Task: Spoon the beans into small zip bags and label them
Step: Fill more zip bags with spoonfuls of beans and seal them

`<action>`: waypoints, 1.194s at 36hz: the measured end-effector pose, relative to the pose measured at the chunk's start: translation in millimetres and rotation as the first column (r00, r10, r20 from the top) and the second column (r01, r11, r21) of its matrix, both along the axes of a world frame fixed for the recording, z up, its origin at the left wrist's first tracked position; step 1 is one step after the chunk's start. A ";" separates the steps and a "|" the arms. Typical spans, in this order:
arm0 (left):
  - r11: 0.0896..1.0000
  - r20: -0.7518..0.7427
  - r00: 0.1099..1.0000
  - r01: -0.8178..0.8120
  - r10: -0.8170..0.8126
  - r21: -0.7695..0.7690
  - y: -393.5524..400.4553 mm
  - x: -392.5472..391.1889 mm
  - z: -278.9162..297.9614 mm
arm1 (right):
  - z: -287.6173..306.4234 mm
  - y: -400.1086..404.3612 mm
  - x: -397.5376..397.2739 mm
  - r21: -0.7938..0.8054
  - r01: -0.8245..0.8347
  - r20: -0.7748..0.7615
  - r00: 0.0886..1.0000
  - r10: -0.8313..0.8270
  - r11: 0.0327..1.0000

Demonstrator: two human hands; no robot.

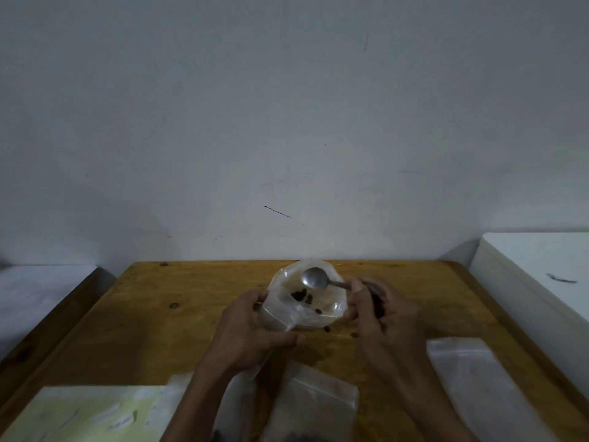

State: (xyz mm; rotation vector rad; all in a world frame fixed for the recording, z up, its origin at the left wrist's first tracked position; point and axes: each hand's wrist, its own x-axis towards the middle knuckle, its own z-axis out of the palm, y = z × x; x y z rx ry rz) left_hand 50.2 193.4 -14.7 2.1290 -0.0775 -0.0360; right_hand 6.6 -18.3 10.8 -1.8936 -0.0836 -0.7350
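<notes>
A large clear plastic bag point(328, 306) lies open on the wooden table point(153, 314), with a few dark beans point(301, 295) inside it. My left hand point(251, 330) grips a small clear zip bag point(279, 317) at the big bag's left edge. My right hand point(379, 317) holds a metal spoon point(314, 278) by its handle and pinches the big bag's right edge. The spoon's bowl hovers over the bag's mouth and looks empty. Two loose beans point(326, 329) lie on the table just in front of the bag.
Another zip bag point(315, 397) lies between my forearms, and a further clear bag point(471, 371) lies at the right. A pale green sheet point(86, 413) sits at the front left. A white cabinet point(535, 275) stands at the right, and a wall is behind the table.
</notes>
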 end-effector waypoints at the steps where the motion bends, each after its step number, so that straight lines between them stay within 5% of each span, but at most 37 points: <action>1: 1.000 0.000 1.000 -0.005 0.005 0.002 0.4 -0.1 -0.3 | -4.4 -2.2 3.9 -0.027 0.028 0.005 1.000 -0.028 0.999; 5: 1.000 0.011 1.000 -0.012 0.012 0.014 -0.6 0.5 -2.5 | -26.2 -4.2 13.2 -0.192 0.087 -0.070 0.992 -0.102 0.978; 10: 0.999 0.024 1.000 0.010 -0.010 0.034 -3.9 0.1 -0.5 | -51.0 9.7 21.2 -0.066 0.102 -0.220 0.969 -0.114 0.993; 13: 0.999 0.048 0.999 0.020 -0.022 0.042 -5.7 -0.7 2.4 | -57.1 20.0 21.2 0.170 0.151 -0.321 0.943 -0.090 0.974; 21: 0.997 0.155 0.986 0.047 -0.055 0.060 -7.4 -2.3 11.0 | -48.6 23.8 23.2 0.696 0.255 -0.450 0.884 0.131 0.671; 27: 0.994 0.103 0.993 0.040 -0.050 0.097 -4.6 -2.7 11.0 | -42.8 16.5 26.4 0.751 0.245 -0.432 0.884 0.177 0.613; 43: 0.996 0.028 1.000 0.004 -0.007 0.084 2.5 3.7 -0.5 | -2.4 -0.1 10.9 0.759 0.061 -0.257 0.943 0.212 0.648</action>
